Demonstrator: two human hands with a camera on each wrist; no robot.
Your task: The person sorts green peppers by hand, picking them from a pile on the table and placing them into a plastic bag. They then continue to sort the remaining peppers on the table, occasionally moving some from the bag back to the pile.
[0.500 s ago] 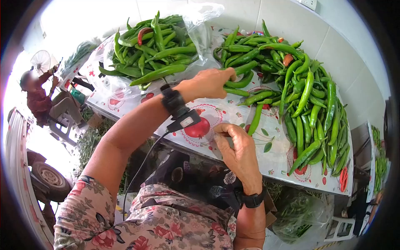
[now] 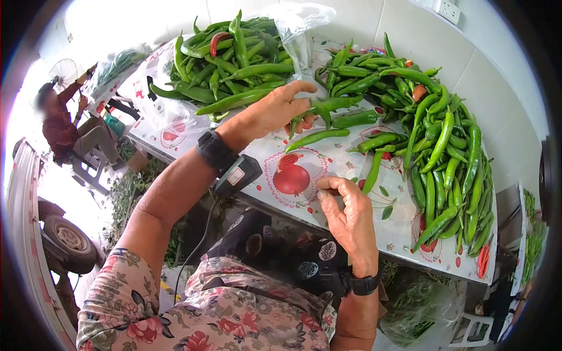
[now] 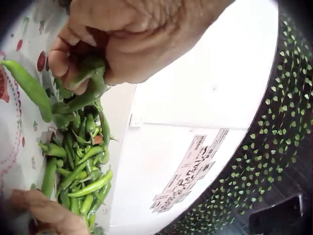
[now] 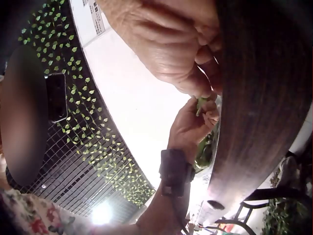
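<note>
My left hand [image 2: 272,114] is above the table between two heaps of peppers, its fingers curled round green chili peppers [image 3: 90,93]. One of these peppers sticks out to the right past the fingertips, and the fingers partly hide the rest. Just below lies a loose green pepper [image 2: 319,138], and another pepper [image 2: 354,119] rests to its right. Over the front edge of the table, my right hand [image 2: 351,219] hangs with loosely bent fingers, thumb near the index finger, and nothing shows in it. A single pepper [image 2: 372,173] lies beyond its fingertips.
At the back left, an open plastic bag [image 2: 304,35] holds a heap of green peppers [image 2: 234,64] with one red. A larger pile of peppers [image 2: 445,152] covers the right side of the patterned tablecloth [image 2: 345,161]. Red peppers [image 2: 483,261] lie at the right edge. A person [image 2: 61,123] sits far left.
My left hand has drawn back leftward from the edge of the right pile, with peppers now visible in its fingers. The right hand keeps nearly the same pose. The head view has shifted slightly.
</note>
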